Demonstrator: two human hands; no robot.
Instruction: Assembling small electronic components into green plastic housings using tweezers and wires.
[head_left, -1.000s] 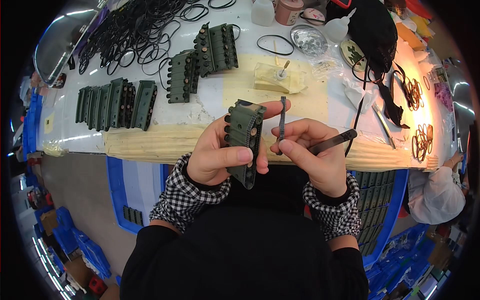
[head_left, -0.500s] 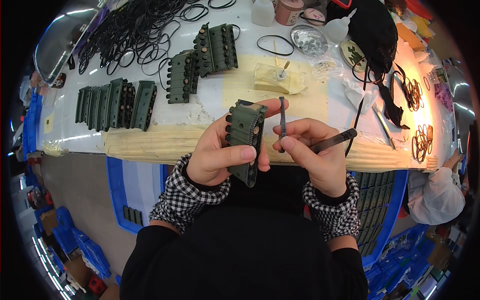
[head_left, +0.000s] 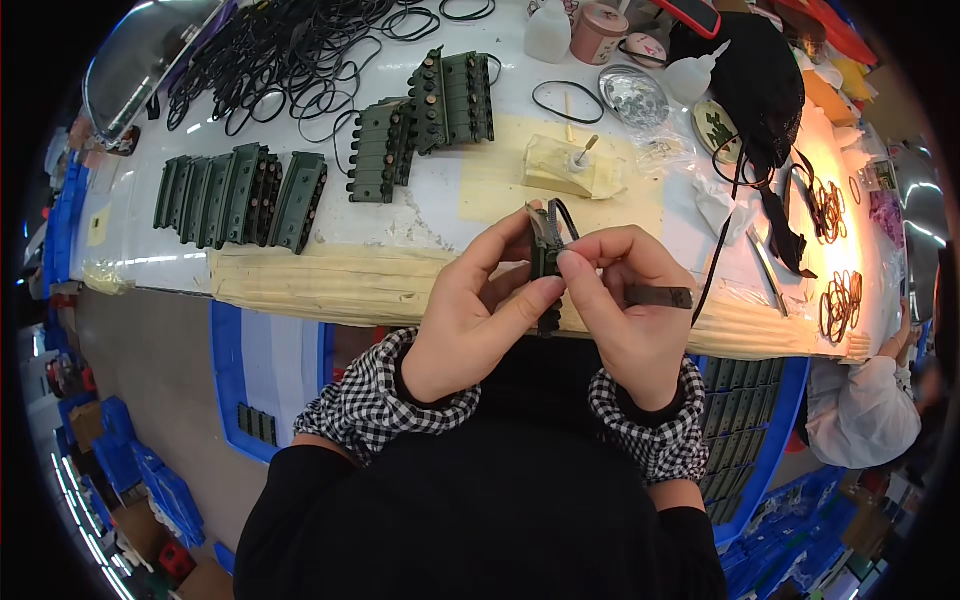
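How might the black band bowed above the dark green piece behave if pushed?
The black band would probably flex rather than stay stiff, as it curves tightly above the dark green piece. It is likely light, being a slim strip. Dropped loose, it might snag, judging by the tangled heap of black bands.

No legible text, labels, numbers or signs.

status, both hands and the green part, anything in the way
Left hand gripping green part. Right hand close beside it by dark band loop, dark flat tool also held. Hands hide much of part.
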